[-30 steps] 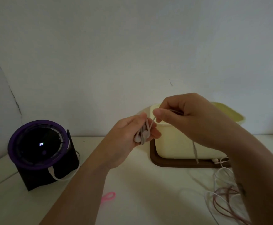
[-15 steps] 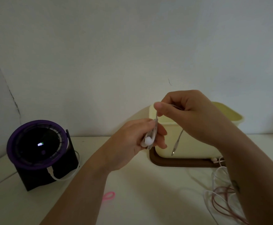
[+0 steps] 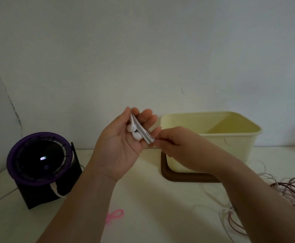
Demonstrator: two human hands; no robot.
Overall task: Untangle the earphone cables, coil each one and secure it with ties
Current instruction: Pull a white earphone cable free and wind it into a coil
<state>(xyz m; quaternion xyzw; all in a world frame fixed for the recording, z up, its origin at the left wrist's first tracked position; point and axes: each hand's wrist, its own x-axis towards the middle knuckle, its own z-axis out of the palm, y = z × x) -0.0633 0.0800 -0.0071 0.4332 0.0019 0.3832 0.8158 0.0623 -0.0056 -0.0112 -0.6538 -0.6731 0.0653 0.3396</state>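
A white earphone (image 3: 135,133), wound into a flat coil, lies across my left hand (image 3: 120,148), which is raised palm up in front of the wall. The two earbuds sit on the palm, and the thumb and fingertips hold the coil's upper end. From the right, my right hand (image 3: 176,146) pinches the coil's lower end with its fingertips. A tangle of white and dark red earphone cables (image 3: 290,197) lies on the table at the right edge. A pink tie (image 3: 115,214) rests on the table below my left forearm.
A pale yellow tub (image 3: 230,137) stands on a brown lid (image 3: 176,178) behind my right hand. At the left is a black and purple fan (image 3: 38,160) with a lit display and a white cable. A white wall is close behind.
My left hand has turned palm up with the coil. My right hand has dropped from above the coil to its lower end. The loose cable tail no longer dangles.
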